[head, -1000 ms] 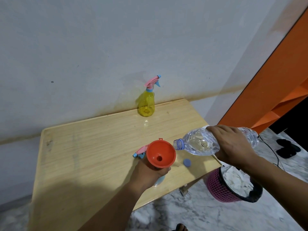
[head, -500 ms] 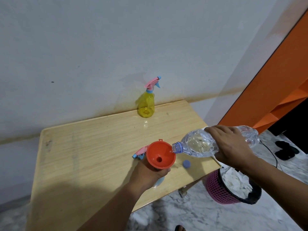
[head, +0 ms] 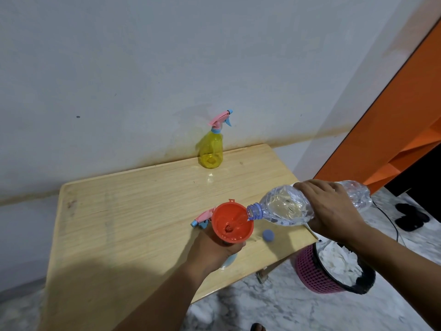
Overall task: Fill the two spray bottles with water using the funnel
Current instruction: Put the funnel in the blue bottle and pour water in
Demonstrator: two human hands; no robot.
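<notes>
Funnel [head: 232, 223] above left hand [head: 212, 252]; right hand [head: 331, 209] tilts water bottle [head: 286, 207] into it.

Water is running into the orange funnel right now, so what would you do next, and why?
Probably hold the clear bottle tilted: water is streaming into the funnel, which the left hand steadies, with water left in the bottle.

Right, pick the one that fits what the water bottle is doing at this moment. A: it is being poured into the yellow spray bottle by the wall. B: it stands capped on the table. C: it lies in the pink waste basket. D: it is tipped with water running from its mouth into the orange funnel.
D: the right hand tilts the water bottle, and water runs from its mouth into the orange funnel.
</notes>
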